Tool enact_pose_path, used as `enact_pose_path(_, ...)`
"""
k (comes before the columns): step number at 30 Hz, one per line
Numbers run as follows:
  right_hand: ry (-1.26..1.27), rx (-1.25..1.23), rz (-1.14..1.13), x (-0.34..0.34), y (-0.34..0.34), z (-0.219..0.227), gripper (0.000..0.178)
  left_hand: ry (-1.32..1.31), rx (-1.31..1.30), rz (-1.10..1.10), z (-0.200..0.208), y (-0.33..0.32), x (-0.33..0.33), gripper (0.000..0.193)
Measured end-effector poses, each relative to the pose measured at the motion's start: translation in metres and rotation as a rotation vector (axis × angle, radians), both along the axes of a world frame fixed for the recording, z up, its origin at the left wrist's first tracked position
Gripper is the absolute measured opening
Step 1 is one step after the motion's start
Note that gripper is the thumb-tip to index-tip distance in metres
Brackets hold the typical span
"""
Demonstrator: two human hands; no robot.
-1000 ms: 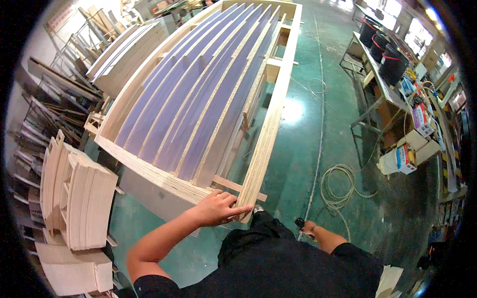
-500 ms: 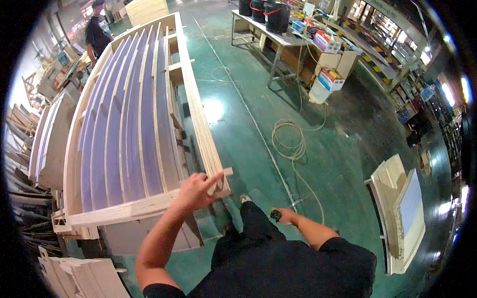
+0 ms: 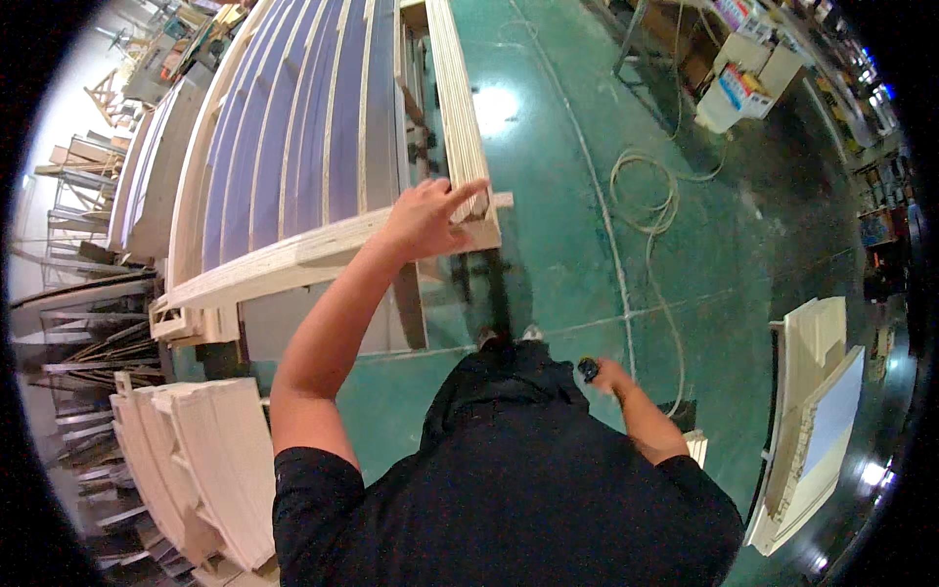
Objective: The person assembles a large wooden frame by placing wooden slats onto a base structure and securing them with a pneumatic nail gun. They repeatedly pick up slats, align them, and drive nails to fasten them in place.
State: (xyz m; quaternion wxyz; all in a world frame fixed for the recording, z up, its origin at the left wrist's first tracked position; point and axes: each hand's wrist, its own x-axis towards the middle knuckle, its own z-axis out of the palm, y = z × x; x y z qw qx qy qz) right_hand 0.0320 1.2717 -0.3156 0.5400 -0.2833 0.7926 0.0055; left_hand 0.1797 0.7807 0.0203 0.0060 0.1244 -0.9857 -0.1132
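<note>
Higher in view than half a second earlier, the large pale wooden frame with layered edges [image 3: 460,88] has shifted up as the outlook tipped downward, while the left hand [image 3: 430,217] stays at the same near corner. That hand lies palm down, thumb and index finger spread apart, the index stretched across the end of the right-hand rail. The right hand [image 3: 612,378], low beside the black-clothed body [image 3: 558,460], curls around a small black rounded object [image 3: 589,370], too small to identify. Inside the frame, narrow pale curved ribs run lengthwise over smooth purple-grey panelling [image 3: 347,127]. To the lower left stands a stack of pale curved wooden parts [image 3: 215,450]; well to the right, cream curved wooden pieces [image 3: 794,416]. Farther off, a thin pale coiled hose [image 3: 657,225] lies on the glossy green floor [image 3: 548,274], and beyond it stands a white bucket [image 3: 719,110].
</note>
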Motion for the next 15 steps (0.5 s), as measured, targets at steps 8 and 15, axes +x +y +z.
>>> enact_pose_path(8,-0.017,-0.152,-0.153,-0.004,0.012,0.003,0.056,0.034,0.017,0.017,0.003,0.006,-0.009,0.088)
enact_pose_path(15,-0.018,-0.175,-0.09,-0.009,0.004,0.004,0.062,-0.011,-0.007,0.037,0.004,0.008,-0.014,0.083)
